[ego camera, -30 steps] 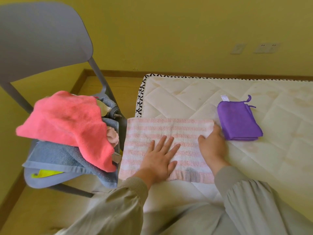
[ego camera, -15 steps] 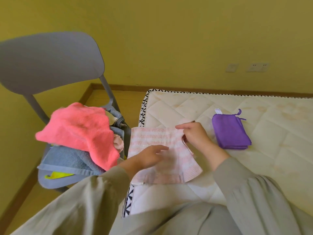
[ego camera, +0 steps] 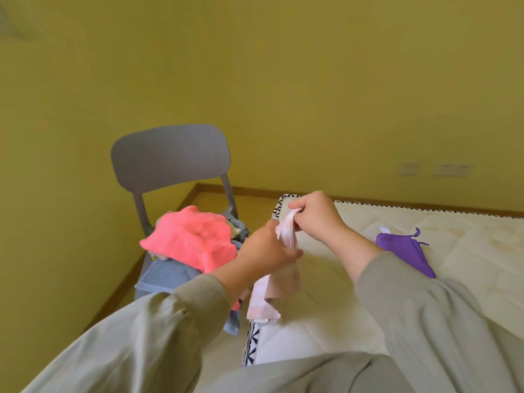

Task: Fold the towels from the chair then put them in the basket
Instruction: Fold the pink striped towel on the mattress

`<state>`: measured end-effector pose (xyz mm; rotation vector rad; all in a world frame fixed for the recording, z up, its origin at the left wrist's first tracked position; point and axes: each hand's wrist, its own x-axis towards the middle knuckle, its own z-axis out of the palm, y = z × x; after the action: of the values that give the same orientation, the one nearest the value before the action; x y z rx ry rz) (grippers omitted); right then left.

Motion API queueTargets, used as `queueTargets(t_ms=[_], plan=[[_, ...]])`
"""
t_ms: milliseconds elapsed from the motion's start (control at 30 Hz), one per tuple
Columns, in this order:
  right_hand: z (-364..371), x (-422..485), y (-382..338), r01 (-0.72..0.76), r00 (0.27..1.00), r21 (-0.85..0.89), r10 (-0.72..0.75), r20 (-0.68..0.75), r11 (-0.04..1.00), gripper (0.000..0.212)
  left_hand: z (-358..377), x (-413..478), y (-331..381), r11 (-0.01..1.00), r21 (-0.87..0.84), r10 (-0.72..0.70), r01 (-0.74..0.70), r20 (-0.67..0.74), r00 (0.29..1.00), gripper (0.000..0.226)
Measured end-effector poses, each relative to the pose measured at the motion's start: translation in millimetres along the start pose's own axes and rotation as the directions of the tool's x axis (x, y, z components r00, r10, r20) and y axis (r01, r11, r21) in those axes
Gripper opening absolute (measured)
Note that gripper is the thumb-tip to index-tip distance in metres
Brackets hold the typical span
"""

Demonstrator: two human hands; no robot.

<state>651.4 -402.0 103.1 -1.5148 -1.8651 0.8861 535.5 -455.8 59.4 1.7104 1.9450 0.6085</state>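
A pink-and-white striped towel (ego camera: 279,285) hangs off the mattress (ego camera: 354,279), lifted between both hands. My right hand (ego camera: 314,215) pinches its top edge. Just below and to the left, my left hand (ego camera: 266,251) grips the same towel, and its lower part drapes down to the mattress edge. A grey chair (ego camera: 170,157) at the left holds a coral-pink towel (ego camera: 190,239) on top of a blue towel (ego camera: 167,276) and other cloths. A folded purple towel (ego camera: 405,249) lies on the mattress at the right. No basket is in view.
The yellow wall rises behind the chair and mattress, with wall sockets (ego camera: 450,169) at the right. The chair stands close against the mattress's black-and-white patterned edge (ego camera: 252,344). Wooden floor (ego camera: 204,199) shows between chair and wall. My grey sleeves fill the foreground.
The striped towel lay flat under both hands a second ago; both hands have since gathered it and raised it off the mattress. The view has tilted upward.
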Motion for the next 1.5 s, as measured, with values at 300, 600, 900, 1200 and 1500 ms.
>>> queueTargets(t_ms=[300,600,900,1200,1500], plan=[[-31.8,-32.5,-64.9,0.131,0.977,-0.479,-0.194,-0.085,0.868,0.017,-36.7,-33.9,23.4,1.000,0.031,0.013,-0.005,-0.259,0.966,0.020],[-57.7,-50.9,-97.1,0.232,0.904,-0.731,-0.420,-0.082,0.642,0.020,-76.9,-50.2,42.4,0.999,-0.011,0.031,-0.039,-0.410,0.912,0.019],[-75.3,-62.3,-107.7,0.243,0.951,-0.598,-0.309,-0.008,0.764,0.037,-108.2,-57.9,58.0,0.994,0.018,0.106,-0.110,-0.451,0.886,0.029],[-89.5,-65.4,-92.9,0.408,0.911,-0.286,-0.369,0.183,0.867,0.036,-133.5,-65.2,56.3,0.968,0.023,0.242,-0.251,-0.365,0.899,0.027],[-103.9,-71.0,-78.2,0.424,0.900,-0.087,-0.409,0.150,0.901,0.024,-160.8,-70.2,61.2,0.941,-0.007,0.326,-0.337,-0.237,0.915,0.020]])
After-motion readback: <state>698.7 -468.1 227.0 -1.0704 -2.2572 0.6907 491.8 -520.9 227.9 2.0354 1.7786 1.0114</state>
